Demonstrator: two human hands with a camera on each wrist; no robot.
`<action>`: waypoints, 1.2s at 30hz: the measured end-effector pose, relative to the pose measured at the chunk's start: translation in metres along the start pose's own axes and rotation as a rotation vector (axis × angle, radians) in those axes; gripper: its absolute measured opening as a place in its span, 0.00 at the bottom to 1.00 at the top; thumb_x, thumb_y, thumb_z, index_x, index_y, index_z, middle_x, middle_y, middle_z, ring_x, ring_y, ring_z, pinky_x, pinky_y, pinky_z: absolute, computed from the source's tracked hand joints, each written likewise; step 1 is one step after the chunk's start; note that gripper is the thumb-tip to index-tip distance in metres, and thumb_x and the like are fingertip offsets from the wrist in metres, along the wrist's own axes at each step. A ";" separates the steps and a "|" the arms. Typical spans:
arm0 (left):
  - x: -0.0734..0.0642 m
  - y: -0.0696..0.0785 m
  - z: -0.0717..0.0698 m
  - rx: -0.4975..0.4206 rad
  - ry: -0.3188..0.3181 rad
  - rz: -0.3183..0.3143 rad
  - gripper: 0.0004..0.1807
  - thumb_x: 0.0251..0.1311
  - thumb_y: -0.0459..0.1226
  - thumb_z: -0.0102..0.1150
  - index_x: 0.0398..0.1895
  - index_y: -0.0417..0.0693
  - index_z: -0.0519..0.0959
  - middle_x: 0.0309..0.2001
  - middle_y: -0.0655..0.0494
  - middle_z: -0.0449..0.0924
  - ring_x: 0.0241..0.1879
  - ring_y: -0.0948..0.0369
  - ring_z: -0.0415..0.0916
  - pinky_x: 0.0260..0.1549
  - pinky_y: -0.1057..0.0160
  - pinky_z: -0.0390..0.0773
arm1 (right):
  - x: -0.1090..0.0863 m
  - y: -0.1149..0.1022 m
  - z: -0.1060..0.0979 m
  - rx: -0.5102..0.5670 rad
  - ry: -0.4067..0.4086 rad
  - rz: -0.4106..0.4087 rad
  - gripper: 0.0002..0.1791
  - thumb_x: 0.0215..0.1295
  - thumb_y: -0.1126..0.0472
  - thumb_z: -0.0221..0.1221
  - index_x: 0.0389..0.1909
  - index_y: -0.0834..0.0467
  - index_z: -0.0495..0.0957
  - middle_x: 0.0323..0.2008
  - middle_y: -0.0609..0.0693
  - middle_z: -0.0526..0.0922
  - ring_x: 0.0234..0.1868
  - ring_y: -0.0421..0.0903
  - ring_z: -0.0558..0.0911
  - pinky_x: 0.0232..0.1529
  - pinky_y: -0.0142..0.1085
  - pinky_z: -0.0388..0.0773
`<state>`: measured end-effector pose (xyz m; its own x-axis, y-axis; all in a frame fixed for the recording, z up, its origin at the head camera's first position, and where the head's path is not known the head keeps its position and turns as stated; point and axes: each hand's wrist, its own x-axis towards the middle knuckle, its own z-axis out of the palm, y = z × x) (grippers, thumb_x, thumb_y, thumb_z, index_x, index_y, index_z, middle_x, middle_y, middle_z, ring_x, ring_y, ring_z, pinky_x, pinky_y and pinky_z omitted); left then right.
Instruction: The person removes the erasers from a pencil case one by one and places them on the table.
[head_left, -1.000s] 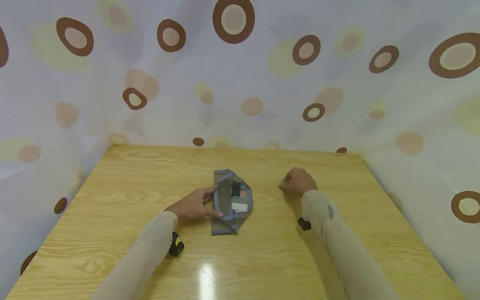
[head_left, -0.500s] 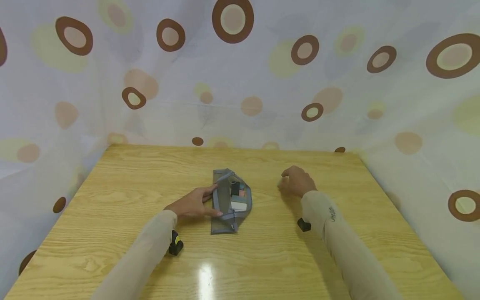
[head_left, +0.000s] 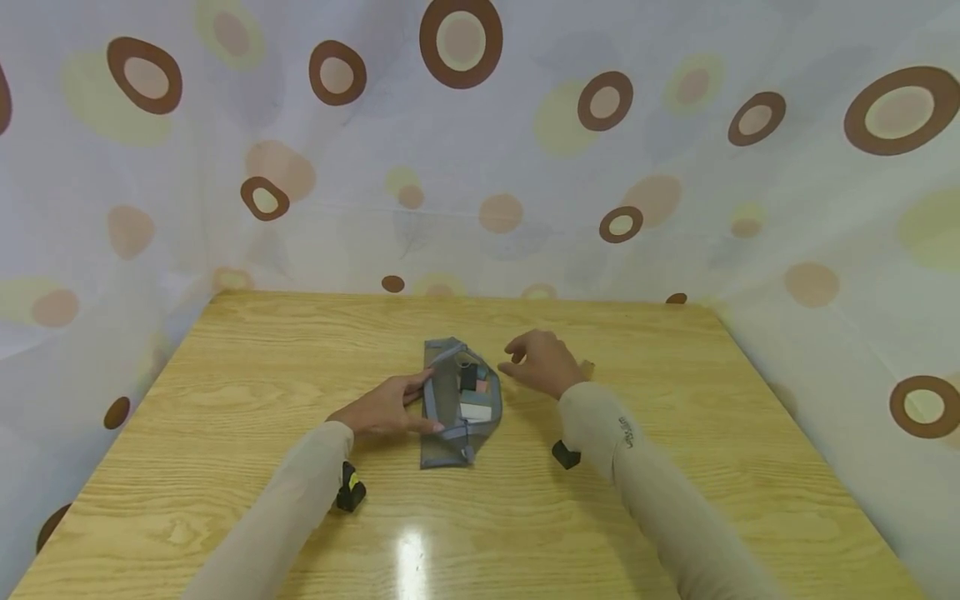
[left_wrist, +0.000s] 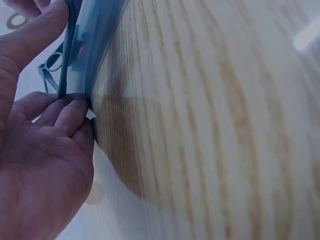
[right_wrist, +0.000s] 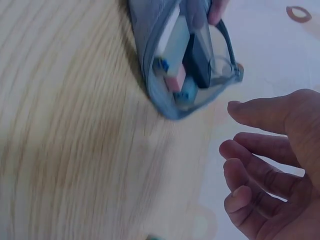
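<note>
A grey-blue mesh zip pouch [head_left: 446, 450] lies on the table with its mouth spread wide. Inside are several small blocks: a white one [head_left: 476, 412], a pink one [right_wrist: 175, 79] and a dark one [right_wrist: 198, 61] among them. My left hand [head_left: 386, 407] grips the pouch's left edge, thumb toward the near end and fingers toward the far end. Just right of the pouch hovers my right hand [head_left: 546, 365], with nothing between its parted, loosely bent fingers. Beyond its wrist a small tan piece [head_left: 587, 365] sits on the table, partly hidden by the hand.
The wooden table [head_left: 337, 333] has a patterned sheet [head_left: 502, 250] hanging along its back and sides. A small green bit [right_wrist: 154, 237] shows at the bottom edge of the right wrist view. A black wrist camera [head_left: 350, 487] sticks out under the left cuff.
My right hand has moved left toward the pouch and its fingers have parted. A small piece, earlier at its fingertips, now shows on the table to its right. The left hand stays put.
</note>
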<state>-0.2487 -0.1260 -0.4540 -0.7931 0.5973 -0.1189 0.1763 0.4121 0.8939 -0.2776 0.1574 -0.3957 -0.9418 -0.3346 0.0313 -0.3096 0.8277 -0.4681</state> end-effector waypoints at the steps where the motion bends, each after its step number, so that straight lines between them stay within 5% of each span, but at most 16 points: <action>1: 0.000 0.000 0.000 -0.006 0.002 0.001 0.57 0.61 0.40 0.73 0.80 0.33 0.43 0.80 0.39 0.40 0.77 0.41 0.48 0.74 0.50 0.58 | 0.000 -0.003 0.002 0.004 -0.001 0.003 0.21 0.67 0.55 0.67 0.54 0.65 0.84 0.43 0.57 0.87 0.40 0.52 0.86 0.43 0.48 0.85; 14: 0.001 -0.001 -0.001 0.008 0.009 -0.022 0.57 0.60 0.42 0.73 0.81 0.36 0.43 0.81 0.41 0.40 0.77 0.43 0.49 0.74 0.49 0.58 | 0.005 -0.032 0.035 0.007 0.039 0.066 0.22 0.61 0.49 0.73 0.47 0.63 0.87 0.40 0.55 0.89 0.36 0.49 0.87 0.36 0.43 0.86; 23: -0.001 0.002 0.002 -0.008 0.013 -0.028 0.57 0.60 0.41 0.74 0.80 0.35 0.44 0.80 0.40 0.41 0.77 0.42 0.49 0.73 0.49 0.58 | 0.004 -0.037 0.049 -0.038 0.054 0.097 0.19 0.59 0.46 0.73 0.33 0.60 0.88 0.26 0.48 0.86 0.21 0.39 0.78 0.21 0.34 0.78; 31: -0.001 0.003 0.001 0.019 0.007 -0.029 0.56 0.61 0.41 0.73 0.80 0.34 0.43 0.80 0.39 0.41 0.77 0.42 0.49 0.73 0.49 0.58 | 0.004 -0.038 0.050 -0.058 0.076 0.113 0.21 0.59 0.47 0.73 0.43 0.60 0.88 0.39 0.53 0.89 0.33 0.47 0.87 0.34 0.43 0.86; 36: 0.000 0.003 0.001 0.012 0.009 -0.033 0.57 0.61 0.41 0.73 0.80 0.34 0.43 0.80 0.39 0.40 0.77 0.42 0.49 0.73 0.49 0.59 | 0.005 -0.039 0.051 -0.067 0.092 0.114 0.20 0.56 0.46 0.75 0.34 0.59 0.88 0.29 0.50 0.87 0.25 0.42 0.81 0.25 0.37 0.81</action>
<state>-0.2474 -0.1245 -0.4512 -0.8036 0.5775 -0.1440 0.1571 0.4393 0.8845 -0.2634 0.1007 -0.4223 -0.9784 -0.1967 0.0634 -0.2051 0.8872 -0.4133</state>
